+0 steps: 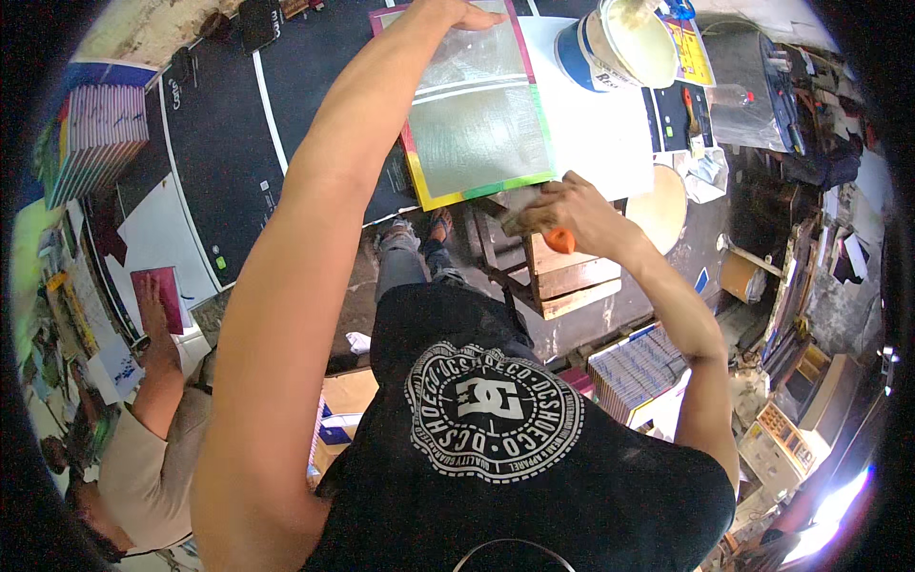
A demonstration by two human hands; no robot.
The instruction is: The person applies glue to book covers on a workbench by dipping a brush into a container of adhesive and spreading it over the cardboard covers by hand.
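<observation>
A book cover (481,143) lies on the table, its two grey boards framed by a red, yellow, green and pink border. The boards look shiny. My left hand (464,13) rests on the cover's far end with fingers stretched out, partly cut by the frame's top. Just off the cover's near right corner, my right hand (586,214) is closed around an orange-handled tool (559,240). Blur hides the tool's working end, so its kind is unclear. Under and right of the cover lies a white sheet (605,143). A white and blue bucket (586,52) with pale paste stands on it.
At the left, a co-worker's hand (152,303) lies on a dark red book (172,297). A stack of books (105,129) stands at the far left. Below the table edge are a wooden stool (577,281) and another book stack (637,372). A plastic bottle (732,95) lies at right.
</observation>
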